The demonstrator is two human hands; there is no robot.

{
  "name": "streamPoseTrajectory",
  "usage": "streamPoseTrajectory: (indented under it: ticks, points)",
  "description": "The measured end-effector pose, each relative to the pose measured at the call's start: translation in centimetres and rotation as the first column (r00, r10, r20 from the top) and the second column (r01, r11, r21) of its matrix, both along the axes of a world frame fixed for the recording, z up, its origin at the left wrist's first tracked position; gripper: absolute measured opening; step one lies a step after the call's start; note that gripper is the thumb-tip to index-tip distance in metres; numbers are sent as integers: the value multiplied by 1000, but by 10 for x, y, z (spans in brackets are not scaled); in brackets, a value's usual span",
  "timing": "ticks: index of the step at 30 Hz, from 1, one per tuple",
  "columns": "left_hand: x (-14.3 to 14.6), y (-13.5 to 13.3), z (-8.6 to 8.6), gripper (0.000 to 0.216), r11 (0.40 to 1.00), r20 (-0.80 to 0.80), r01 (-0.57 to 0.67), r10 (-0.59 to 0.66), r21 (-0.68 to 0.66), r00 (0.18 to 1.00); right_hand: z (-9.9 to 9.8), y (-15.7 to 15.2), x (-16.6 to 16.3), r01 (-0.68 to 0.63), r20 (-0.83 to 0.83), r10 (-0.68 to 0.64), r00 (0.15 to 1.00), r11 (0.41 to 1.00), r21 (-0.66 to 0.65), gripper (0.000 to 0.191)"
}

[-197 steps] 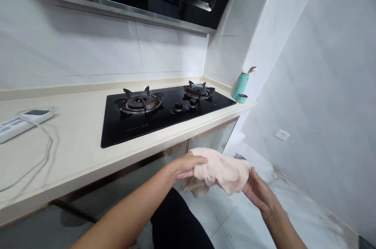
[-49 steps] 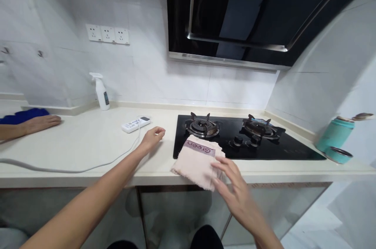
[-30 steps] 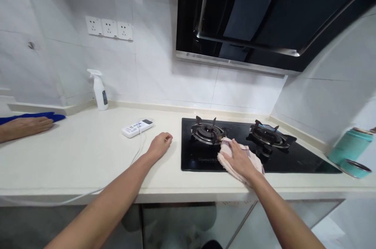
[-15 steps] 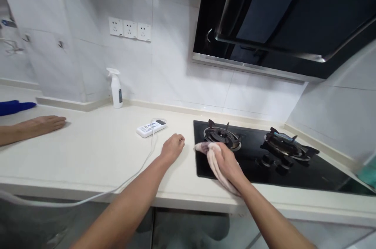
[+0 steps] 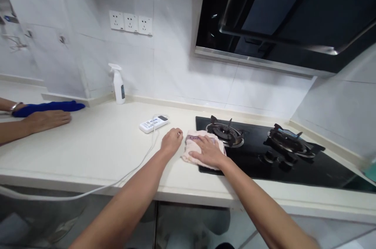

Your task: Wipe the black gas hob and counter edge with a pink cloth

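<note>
The right hand lies spread on a pale pink cloth, while the left hand rests curled on the counter, just beside the cloth. The cloth straddles the left edge of the black stove – partly on the glass, partly on the counter – with its far right corner close to the left burner.

A push up and to the right could catch the cloth on the burner's prongs and knock the metal stand askew. Another risk is the cable: it trails from a white device past the left forearm, so a careless sweep of that arm could drag the device across the counter. The cloth might also bunch up, since it is held only by pressure from above.

The right hand's fingers are apart, palm down, pinching nothing. The left hand's fingers are drawn in toward the thumb; no object shows there, though I cannot see inside the curl. Further left, another person's hand lies flat by a blue cloth.
</note>
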State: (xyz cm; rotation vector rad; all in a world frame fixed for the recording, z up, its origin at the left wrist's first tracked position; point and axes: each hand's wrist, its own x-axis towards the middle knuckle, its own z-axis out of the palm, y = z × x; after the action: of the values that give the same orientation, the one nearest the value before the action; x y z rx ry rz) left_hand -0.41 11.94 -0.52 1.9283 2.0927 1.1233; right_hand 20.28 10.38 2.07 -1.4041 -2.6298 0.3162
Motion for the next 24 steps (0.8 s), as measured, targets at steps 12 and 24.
streamPoseTrajectory:
  ticks: [12, 24]
  points:
    - [-9, -1, 0, 23, 1000, 68, 25, -25, 4, 997, -23, -94, 41, -340, -239, 371, 898, 926, 162, 49]
    - [0, -4, -1, 24, 996, 60, 85, -84, 2, 995, -53, -47, 233, 354, -233, -287, 929, 873, 335, 52]
